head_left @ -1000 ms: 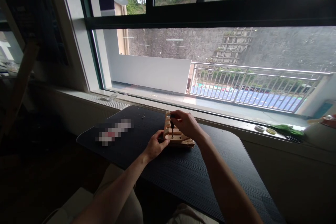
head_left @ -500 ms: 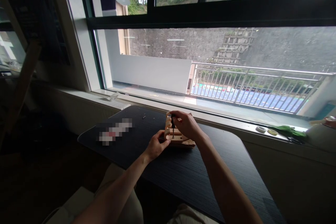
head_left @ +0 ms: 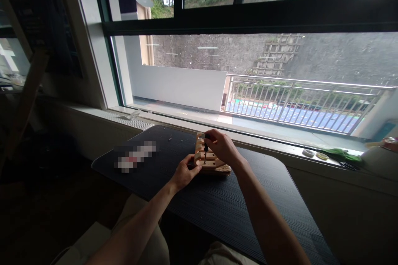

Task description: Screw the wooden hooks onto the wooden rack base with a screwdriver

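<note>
We find the slatted wooden piece (head_left: pixel 209 167) just below the centre of the frame, on the dark table (head_left: pixel 245 203). Our right hand (head_left: pixel 221 145) grasps a dark-handled screwdriver (head_left: pixel 206 148), nearly upright, tip down at the nearest slat; we cannot make out what sits under the tip. Our left hand (head_left: pixel 184 172) grips the piece's near left corner. We note two tape rolls (head_left: pixel 308 153) on the sill (head_left: pixel 289 151), right side of the frame.
</note>
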`<state>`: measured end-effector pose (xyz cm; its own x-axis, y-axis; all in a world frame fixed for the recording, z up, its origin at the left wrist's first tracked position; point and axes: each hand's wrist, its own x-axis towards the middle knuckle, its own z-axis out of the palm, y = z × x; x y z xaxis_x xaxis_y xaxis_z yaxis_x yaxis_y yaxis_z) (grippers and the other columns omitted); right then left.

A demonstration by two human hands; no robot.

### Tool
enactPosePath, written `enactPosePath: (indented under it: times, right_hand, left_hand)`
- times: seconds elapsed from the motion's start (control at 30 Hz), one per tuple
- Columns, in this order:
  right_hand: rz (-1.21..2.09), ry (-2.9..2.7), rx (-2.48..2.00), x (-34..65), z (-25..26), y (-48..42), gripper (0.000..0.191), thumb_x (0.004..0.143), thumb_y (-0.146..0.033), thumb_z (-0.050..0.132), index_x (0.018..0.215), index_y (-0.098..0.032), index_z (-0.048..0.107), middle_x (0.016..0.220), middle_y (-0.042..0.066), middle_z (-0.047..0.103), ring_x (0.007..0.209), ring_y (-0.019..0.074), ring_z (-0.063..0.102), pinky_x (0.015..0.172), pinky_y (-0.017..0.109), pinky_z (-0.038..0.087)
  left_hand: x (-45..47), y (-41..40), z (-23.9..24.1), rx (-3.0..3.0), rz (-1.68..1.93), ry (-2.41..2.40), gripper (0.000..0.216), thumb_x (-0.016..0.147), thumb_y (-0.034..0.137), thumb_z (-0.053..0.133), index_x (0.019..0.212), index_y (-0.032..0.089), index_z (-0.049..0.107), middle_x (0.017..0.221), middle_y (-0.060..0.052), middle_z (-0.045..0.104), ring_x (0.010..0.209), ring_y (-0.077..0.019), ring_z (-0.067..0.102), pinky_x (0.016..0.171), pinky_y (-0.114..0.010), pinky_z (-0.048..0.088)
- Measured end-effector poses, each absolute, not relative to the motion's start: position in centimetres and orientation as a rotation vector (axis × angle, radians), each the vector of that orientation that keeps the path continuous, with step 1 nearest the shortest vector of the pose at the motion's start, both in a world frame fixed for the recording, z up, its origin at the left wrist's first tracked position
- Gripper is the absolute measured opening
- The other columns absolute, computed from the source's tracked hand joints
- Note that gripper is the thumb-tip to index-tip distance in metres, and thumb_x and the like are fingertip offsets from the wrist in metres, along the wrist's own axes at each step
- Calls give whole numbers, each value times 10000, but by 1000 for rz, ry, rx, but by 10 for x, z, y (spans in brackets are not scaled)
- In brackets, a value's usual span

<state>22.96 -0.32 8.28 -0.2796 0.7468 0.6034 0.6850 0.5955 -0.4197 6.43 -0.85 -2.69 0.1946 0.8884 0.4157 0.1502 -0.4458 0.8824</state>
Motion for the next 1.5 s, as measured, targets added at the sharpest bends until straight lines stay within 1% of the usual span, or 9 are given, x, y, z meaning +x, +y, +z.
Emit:
enactPosePath:
  times: [0.13,0.27,0.37,0.6,0.83,0.93,1.23,1.43,1.5]
  right_hand:
    - [123,-2022,-1104,225,82,-5,195,828,-253,535,1008,-211,597,844,29,687,773,164,635,670,262,465]
    - [158,-2050,-1067,223,81,-5,235,843,-251,525,1063,-243,604,862,12,695,807,156,646,697,248,469]
    - [166,-2047,-1073,226,81,-4,241,848,-252,518,1069,-261,614,865,7,698,809,159,649,701,253,471]
    - [143,-2013,-1122,229,82,-3,228,837,-266,523,1046,-246,613,824,17,696,786,173,649,688,268,474]
    - [140,-2043,-1138,229,82,-6,316,822,-230,503,1119,-261,607,816,16,700,772,169,649,686,263,471]
    - [151,-2051,-1152,231,82,-5,325,826,-237,498,1132,-272,602,820,14,702,766,170,650,678,262,470]
    - [150,-2049,-1173,232,82,-4,312,825,-264,517,1124,-271,604,818,20,705,780,181,652,658,263,469]
    - [135,-2037,-1165,231,85,-7,302,818,-233,498,1091,-259,625,878,27,702,790,172,650,677,256,468]
    - [142,-2046,-1162,232,85,-7,302,823,-234,491,1091,-262,628,867,20,705,785,167,651,678,250,464]
  left_hand:
    - [65,-9,-26,1755,1302,990,263,739,235,614,994,172,605,925,-29,659,859,-169,605,798,-263,469]
    - [65,-9,-25,1751,1295,992,260,741,238,609,992,173,604,922,-26,660,857,-167,608,800,-263,470]
    - [65,-9,-26,1746,1295,993,264,737,236,612,994,177,603,920,-23,659,860,-167,607,796,-260,472]
    - [65,-8,-27,1744,1297,978,253,745,236,608,991,176,600,924,-23,663,867,-165,613,806,-260,472]
    - [64,-8,-27,1755,1304,978,260,744,234,612,997,176,605,944,-26,661,893,-170,606,815,-259,467]
    - [64,-8,-27,1754,1306,976,259,744,233,612,997,179,606,952,-25,661,905,-173,603,818,-259,466]
    - [64,-7,-28,1743,1297,962,262,746,228,611,1003,176,597,941,-30,662,873,-170,615,798,-260,476]
    - [64,-5,-32,1734,1304,955,263,747,243,615,1001,177,594,949,-32,661,872,-170,615,795,-259,475]
    - [64,-4,-34,1729,1299,956,263,748,248,617,1000,177,592,936,-30,662,858,-168,618,786,-258,477]
